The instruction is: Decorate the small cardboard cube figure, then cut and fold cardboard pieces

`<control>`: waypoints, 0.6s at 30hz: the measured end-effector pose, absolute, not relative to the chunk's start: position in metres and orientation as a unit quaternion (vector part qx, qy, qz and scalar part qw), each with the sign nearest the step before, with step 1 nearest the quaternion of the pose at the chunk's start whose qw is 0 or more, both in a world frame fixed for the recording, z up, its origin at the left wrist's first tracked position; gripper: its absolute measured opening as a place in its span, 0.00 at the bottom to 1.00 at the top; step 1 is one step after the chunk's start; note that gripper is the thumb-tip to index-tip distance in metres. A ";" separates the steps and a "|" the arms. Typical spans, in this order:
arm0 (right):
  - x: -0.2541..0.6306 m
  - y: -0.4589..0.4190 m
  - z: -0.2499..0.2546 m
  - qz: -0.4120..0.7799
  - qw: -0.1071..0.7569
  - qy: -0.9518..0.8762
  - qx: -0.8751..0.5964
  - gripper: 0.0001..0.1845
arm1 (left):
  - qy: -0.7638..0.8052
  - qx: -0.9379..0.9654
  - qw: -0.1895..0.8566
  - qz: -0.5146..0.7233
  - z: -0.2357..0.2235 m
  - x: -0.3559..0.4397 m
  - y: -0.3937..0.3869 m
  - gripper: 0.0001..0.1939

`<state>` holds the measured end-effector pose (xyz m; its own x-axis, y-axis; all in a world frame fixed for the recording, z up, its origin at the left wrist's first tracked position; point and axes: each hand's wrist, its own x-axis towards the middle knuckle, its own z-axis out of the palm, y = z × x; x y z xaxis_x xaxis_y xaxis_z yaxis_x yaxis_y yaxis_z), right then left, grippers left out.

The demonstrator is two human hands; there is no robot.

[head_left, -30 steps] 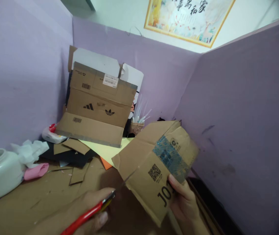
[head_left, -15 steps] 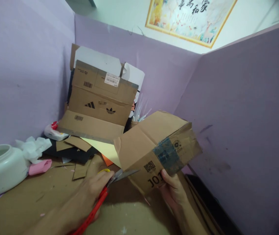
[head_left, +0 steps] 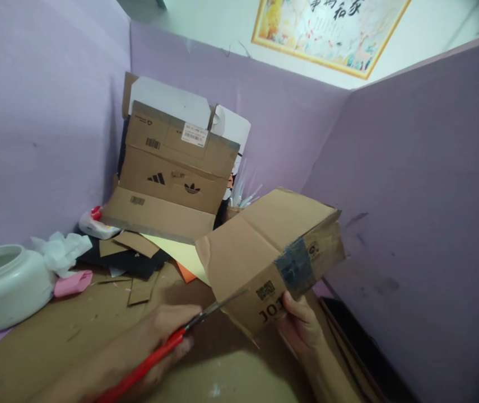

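My left hand (head_left: 167, 336) is closed around a pair of red-handled scissors (head_left: 155, 361). Their metal blades reach up and right against the left edge of a brown cardboard box (head_left: 247, 252). A QR code, dark lettering and a strip of blue tape mark the box's side. With the thumb on that printed side, my right hand (head_left: 300, 324) grips the box from below right and keeps it tilted above the table. The fingers behind the box are partly hidden.
An unfolded shoe box (head_left: 172, 173) leans at the back. Cardboard scraps (head_left: 138, 243), yellow paper (head_left: 176, 254) and a pink roll (head_left: 73, 284) lie left of centre. A white pot (head_left: 8, 291) stands at the left. Purple panels (head_left: 415, 212) enclose the table.
The box has turned so more of its top panel shows. The scissors opened half a second ago, and their blades are now closer together at the box's edge.
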<state>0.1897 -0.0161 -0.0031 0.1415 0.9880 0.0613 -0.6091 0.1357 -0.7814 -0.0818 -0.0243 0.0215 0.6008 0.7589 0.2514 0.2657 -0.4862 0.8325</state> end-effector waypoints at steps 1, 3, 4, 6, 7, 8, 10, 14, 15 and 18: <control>0.188 -0.016 -0.003 0.578 0.689 -0.308 -0.312 0.26 | 0.318 0.800 0.410 0.302 0.021 -0.082 -0.025 0.14; 0.185 -0.017 -0.002 0.575 0.689 -0.310 -0.316 0.24 | 0.331 0.772 0.466 0.278 0.022 -0.082 -0.028 0.17; 0.184 -0.017 -0.001 0.574 0.689 -0.309 -0.316 0.23 | 0.342 0.754 0.493 0.269 0.023 -0.082 -0.030 0.18; 0.184 -0.018 0.001 0.575 0.690 -0.304 -0.316 0.21 | 0.361 0.725 0.525 0.260 0.023 -0.082 -0.032 0.19; 0.184 -0.018 0.002 0.577 0.690 -0.301 -0.316 0.19 | 0.365 0.719 0.530 0.263 0.021 -0.082 -0.032 0.19; 0.184 -0.018 0.002 0.579 0.691 -0.298 -0.315 0.18 | 0.366 0.717 0.529 0.268 0.019 -0.082 -0.031 0.19; 0.184 -0.018 0.004 0.579 0.694 -0.290 -0.313 0.16 | 0.365 0.716 0.528 0.275 0.010 -0.082 -0.027 0.20; 0.185 -0.019 0.006 0.584 0.696 -0.286 -0.303 0.16 | 0.359 0.717 0.519 0.295 -0.009 -0.082 -0.021 0.20; 0.185 -0.019 0.006 0.585 0.696 -0.288 -0.302 0.16 | 0.358 0.716 0.517 0.304 -0.011 -0.082 -0.020 0.20; 0.184 -0.019 0.007 0.585 0.699 -0.289 -0.293 0.16 | 0.353 0.724 0.505 0.311 -0.008 -0.081 -0.022 0.19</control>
